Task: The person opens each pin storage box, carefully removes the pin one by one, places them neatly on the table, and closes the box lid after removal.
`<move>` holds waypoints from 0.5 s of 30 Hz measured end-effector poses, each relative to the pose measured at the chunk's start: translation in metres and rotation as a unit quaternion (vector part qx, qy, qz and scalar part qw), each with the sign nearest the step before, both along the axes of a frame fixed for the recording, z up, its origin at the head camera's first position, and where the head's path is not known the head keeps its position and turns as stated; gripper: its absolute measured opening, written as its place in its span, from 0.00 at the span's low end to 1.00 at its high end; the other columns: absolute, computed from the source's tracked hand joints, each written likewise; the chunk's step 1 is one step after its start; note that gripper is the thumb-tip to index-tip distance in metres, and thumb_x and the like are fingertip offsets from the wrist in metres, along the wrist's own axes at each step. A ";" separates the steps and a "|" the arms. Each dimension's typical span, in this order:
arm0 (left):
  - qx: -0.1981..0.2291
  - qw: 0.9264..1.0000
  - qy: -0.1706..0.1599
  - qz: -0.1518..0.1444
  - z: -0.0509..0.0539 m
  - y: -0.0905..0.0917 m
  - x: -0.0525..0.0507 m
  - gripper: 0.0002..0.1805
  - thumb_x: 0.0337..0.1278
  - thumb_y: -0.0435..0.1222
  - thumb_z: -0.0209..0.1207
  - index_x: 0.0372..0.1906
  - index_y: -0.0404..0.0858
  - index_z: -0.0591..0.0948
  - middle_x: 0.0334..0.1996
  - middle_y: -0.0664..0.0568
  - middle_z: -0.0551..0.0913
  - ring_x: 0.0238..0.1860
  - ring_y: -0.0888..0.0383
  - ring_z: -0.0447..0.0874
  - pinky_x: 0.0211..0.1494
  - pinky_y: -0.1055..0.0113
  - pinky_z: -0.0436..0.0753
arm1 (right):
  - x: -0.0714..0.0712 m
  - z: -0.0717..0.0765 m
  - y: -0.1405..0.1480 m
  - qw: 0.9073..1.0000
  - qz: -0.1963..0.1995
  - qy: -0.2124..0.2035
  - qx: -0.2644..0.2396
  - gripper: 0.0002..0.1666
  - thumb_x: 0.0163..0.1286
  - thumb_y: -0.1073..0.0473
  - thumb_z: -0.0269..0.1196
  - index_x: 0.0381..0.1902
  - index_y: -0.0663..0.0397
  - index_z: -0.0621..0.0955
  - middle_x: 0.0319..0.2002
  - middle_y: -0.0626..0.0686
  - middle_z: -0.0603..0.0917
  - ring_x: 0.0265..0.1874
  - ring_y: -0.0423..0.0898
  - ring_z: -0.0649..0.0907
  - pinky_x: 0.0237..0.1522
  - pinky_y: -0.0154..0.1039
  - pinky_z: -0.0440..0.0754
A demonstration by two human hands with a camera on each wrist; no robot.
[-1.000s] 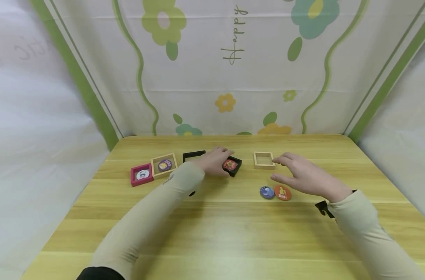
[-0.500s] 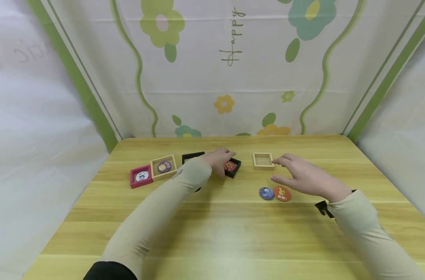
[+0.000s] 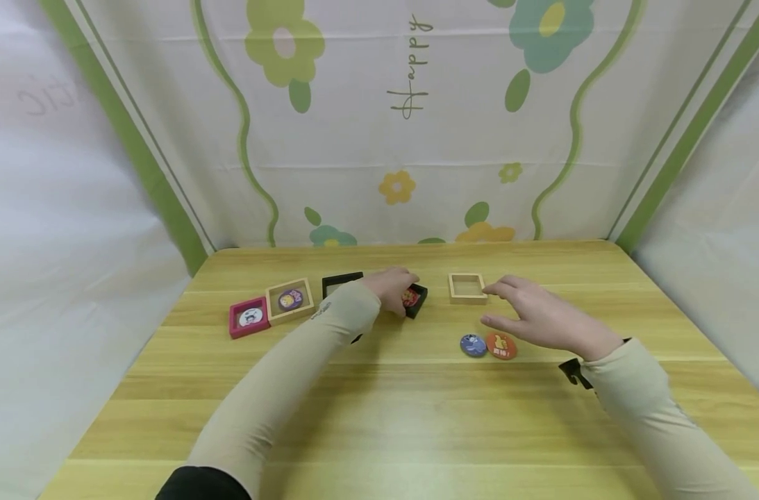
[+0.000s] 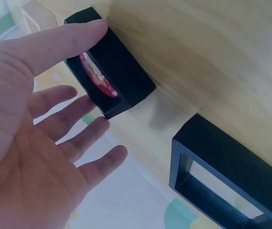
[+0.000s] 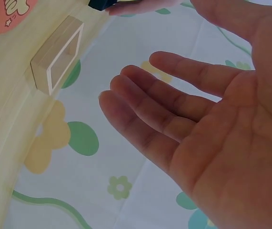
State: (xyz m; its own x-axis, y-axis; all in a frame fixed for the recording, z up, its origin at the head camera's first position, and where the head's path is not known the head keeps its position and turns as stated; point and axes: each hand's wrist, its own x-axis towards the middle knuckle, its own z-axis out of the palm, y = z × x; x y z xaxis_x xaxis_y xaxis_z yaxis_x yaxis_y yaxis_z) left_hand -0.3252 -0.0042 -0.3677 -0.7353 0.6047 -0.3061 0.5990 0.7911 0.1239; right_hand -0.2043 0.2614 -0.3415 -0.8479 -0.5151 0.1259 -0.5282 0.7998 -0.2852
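Observation:
In the head view my left hand [image 3: 388,286] is at a small black frame [image 3: 420,305] that has a red badge [image 3: 410,297] inside. The left wrist view shows the thumb lying on the frame's edge [image 4: 131,76] and fingertips at its opposite side. My right hand [image 3: 544,316] hovers with relaxed, spread fingers and holds nothing. Its fingertips are close to an empty light wooden frame [image 3: 469,301]; whether they touch in the head view is unclear, but the right wrist view shows a gap from the wooden frame [image 5: 43,74].
A blue badge [image 3: 473,345] and an orange badge [image 3: 501,346] lie side by side below the wooden frame. Further left are a pink frame [image 3: 250,330] and a wooden frame [image 3: 289,316], each with a badge, and another black frame [image 3: 343,278] partly behind my left arm.
My left hand has shifted slightly right and now covers more of the black frame with the red badge. The right hand has stayed nearly still.

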 end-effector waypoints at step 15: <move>0.063 0.998 -0.010 -0.002 -0.009 -0.004 -0.008 0.42 0.53 0.45 0.71 0.72 0.39 0.67 0.65 0.48 0.71 0.58 0.55 0.70 0.58 0.61 0.72 | 0.000 0.000 -0.001 1.000 -0.002 -0.004 0.003 0.33 0.71 0.45 0.62 0.62 0.65 0.75 0.57 0.62 0.77 0.57 0.59 0.76 0.55 0.58 0.75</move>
State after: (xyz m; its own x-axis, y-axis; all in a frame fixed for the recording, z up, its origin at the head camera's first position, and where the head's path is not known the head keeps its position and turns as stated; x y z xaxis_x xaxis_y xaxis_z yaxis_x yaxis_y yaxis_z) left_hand -0.3331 -0.0081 -0.3762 -0.7279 0.6415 -0.2421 0.5982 0.7667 0.2331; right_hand -0.2041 0.2603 -0.3418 -0.8505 -0.5132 0.1154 -0.5233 0.8033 -0.2843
